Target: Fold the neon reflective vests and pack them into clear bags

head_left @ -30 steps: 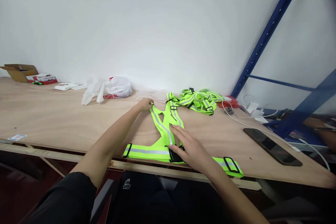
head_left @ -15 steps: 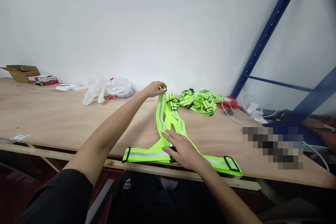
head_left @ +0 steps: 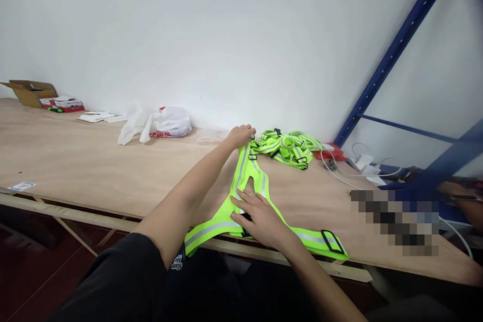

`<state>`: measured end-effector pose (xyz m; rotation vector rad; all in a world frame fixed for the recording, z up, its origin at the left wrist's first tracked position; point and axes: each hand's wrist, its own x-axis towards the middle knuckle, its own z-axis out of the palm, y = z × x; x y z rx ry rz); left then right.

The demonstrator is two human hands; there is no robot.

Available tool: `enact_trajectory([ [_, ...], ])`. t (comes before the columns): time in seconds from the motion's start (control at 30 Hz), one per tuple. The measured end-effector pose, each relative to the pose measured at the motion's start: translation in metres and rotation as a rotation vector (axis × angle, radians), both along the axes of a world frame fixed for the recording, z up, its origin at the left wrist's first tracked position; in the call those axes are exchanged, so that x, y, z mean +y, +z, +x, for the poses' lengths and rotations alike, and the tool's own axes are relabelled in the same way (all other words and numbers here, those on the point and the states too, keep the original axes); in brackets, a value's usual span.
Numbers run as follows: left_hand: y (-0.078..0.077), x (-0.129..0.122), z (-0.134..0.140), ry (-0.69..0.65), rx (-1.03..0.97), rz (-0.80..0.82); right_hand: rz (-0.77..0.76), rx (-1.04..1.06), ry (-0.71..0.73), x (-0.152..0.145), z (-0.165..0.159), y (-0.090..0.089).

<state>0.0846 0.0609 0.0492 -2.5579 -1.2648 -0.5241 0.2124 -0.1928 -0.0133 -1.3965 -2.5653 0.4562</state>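
A neon-yellow reflective vest (head_left: 263, 181) made of straps with grey stripes lies along the table's front edge. My left hand (head_left: 241, 136) pinches the far end of one shoulder strap, by a black buckle. Lower down, my right hand (head_left: 261, 217) rests spread and flat on the middle of the same vest, partly hiding a black piece there. One side strap droops over the edge at the left; the right one ends in a black buckle (head_left: 332, 242). Just beyond lies a tangled heap of similar reflective straps (head_left: 289, 146).
On the wooden table (head_left: 86, 161) stand a white plastic bag (head_left: 171, 122), papers (head_left: 98, 116) and an open cardboard box (head_left: 32, 93) at the left. Red plastic (head_left: 334, 152), white cables and a blue metal frame (head_left: 396, 45) are at the right. Another person's arm (head_left: 466, 198) shows far right.
My left hand has moved right with the strap end, bringing it alongside the other shoulder strap. The left side strap now hangs over the edge. My right hand stays on the vest.
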Motion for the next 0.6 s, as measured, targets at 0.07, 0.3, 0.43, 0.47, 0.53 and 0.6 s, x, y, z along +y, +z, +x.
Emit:
enact_trajectory([
  [0.07, -0.02, 0.004, 0.002, 0.042, 0.019, -0.04, -0.001, -0.007, -0.01, -0.001, -0.001, 0.001],
  [0.3, -0.07, -0.001, -0.017, 0.192, 0.029, -0.191, -0.003, -0.026, -0.05, 0.0, -0.005, 0.001],
  [0.43, -0.061, -0.01, -0.022, 0.176, 0.057, -0.25, -0.019, -0.034, -0.052, 0.0, -0.006, 0.004],
  [0.47, -0.055, -0.012, -0.022, 0.162, 0.068, -0.261, -0.021, -0.033, -0.052, 0.0, -0.006, 0.004],
  [0.53, -0.041, -0.021, -0.025, 0.134, 0.081, -0.265, -0.022, -0.027, -0.051, 0.001, -0.006, 0.005],
  [0.6, -0.028, -0.037, -0.032, 0.112, 0.086, -0.244, -0.02, -0.011, -0.047, 0.002, -0.006, 0.005],
])
